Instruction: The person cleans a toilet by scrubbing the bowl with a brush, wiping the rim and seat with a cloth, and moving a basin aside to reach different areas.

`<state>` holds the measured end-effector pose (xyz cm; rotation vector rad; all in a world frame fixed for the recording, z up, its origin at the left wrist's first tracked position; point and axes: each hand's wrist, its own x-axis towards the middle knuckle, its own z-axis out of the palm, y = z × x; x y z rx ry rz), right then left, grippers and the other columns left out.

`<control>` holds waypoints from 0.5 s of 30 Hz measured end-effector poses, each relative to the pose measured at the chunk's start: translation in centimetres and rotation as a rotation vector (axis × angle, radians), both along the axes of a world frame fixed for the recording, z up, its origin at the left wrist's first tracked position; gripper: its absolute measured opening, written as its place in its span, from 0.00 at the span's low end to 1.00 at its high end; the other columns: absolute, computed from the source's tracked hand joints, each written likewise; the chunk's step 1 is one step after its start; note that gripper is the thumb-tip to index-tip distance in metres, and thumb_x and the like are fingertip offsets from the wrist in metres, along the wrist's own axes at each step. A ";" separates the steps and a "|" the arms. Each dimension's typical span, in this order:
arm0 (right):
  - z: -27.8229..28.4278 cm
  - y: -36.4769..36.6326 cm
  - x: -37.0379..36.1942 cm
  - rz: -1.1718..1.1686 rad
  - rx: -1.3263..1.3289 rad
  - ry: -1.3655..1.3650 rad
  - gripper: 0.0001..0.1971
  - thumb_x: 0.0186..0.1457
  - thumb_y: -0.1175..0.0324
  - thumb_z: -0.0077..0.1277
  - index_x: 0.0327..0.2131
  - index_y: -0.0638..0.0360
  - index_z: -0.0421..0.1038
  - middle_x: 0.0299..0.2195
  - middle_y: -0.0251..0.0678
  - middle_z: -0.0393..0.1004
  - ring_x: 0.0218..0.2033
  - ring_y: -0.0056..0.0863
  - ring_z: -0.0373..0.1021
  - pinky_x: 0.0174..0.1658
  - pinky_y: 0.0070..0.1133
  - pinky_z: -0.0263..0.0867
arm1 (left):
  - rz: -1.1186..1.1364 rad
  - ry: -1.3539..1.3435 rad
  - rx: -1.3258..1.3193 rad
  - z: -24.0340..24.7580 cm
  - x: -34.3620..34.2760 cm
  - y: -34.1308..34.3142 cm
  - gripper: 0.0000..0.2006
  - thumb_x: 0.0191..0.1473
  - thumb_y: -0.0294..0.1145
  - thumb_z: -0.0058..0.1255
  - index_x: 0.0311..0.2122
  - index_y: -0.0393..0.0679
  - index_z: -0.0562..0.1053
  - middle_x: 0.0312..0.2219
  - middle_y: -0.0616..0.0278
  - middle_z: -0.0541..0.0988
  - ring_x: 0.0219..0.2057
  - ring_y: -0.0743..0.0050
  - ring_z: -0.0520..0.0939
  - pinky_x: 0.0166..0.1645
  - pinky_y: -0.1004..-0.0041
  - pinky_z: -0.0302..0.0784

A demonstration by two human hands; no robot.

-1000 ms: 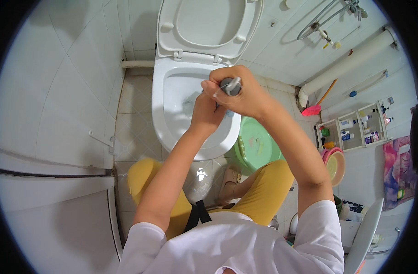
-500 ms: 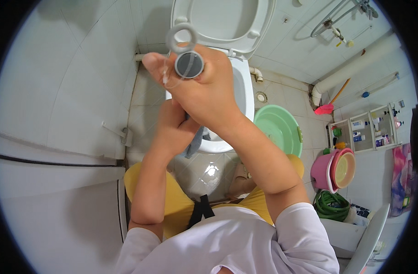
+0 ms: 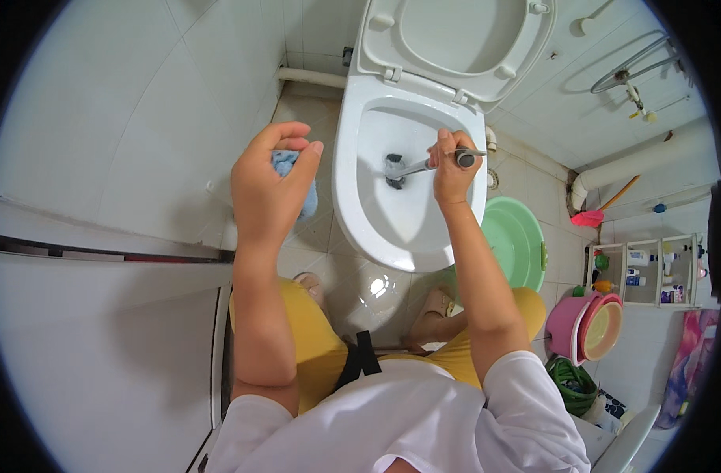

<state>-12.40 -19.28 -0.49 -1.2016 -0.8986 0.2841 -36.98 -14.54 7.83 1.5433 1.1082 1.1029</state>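
Observation:
Fingers of my right hand are wrapped round the grey handle of a toilet brush, above the right side of the bowl. The brush slants down to the left, and its dark-and-light head is low inside the white toilet. Whether the bristles touch the bowl I cannot tell. To the left of the toilet, my left hand is closed on a light-blue cloth, which hangs below the fingers and is partly hidden by them. Behind the bowl, the toilet's lid and seat are raised.
A green basin stands on the floor right of the toilet. Farther right are a shelf of bottles, pink and red buckets and a coiled green hose. A tiled wall runs close on the left. The tiled floor shines in front.
My hands were together, round the brush handle; now they are apart. The left has moved left with the cloth, the right has moved right and lowered. The view has shifted, baring the bowl.

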 end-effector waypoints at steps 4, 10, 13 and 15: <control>0.8 -0.8 -1.0 0.124 -0.168 0.016 0.18 0.54 0.63 0.54 0.17 0.57 0.62 0.13 0.29 0.63 0.16 0.17 0.61 0.22 0.17 0.60 | -0.063 0.329 0.014 -1.3 0.2 0.3 0.15 0.46 0.37 0.58 0.39 0.44 0.75 0.30 0.59 0.79 0.30 0.66 0.79 0.38 0.70 0.73; 10.3 -5.2 -3.0 0.039 0.147 0.130 0.18 0.56 0.61 0.52 0.17 0.54 0.58 0.14 0.28 0.61 0.15 0.16 0.56 0.29 0.21 0.63 | -0.445 0.451 0.015 -1.5 2.2 -1.0 0.19 0.44 0.36 0.59 0.43 0.43 0.74 0.31 0.62 0.77 0.31 0.71 0.76 0.38 0.72 0.71; 14.6 -7.6 -5.5 0.124 0.250 0.199 0.18 0.57 0.59 0.51 0.20 0.53 0.58 0.13 0.26 0.58 0.15 0.16 0.55 0.32 0.23 0.65 | -0.514 0.515 0.133 -1.8 3.6 -2.2 0.27 0.41 0.35 0.62 0.50 0.47 0.71 0.40 0.59 0.75 0.38 0.62 0.76 0.41 0.69 0.72; 16.2 -9.1 -7.4 0.147 0.270 0.161 0.17 0.57 0.57 0.51 0.21 0.53 0.58 0.14 0.26 0.57 0.16 0.16 0.55 0.33 0.24 0.65 | -0.548 0.514 0.207 -1.8 4.4 -3.5 0.34 0.39 0.35 0.63 0.56 0.51 0.65 0.45 0.59 0.73 0.40 0.60 0.76 0.43 0.67 0.71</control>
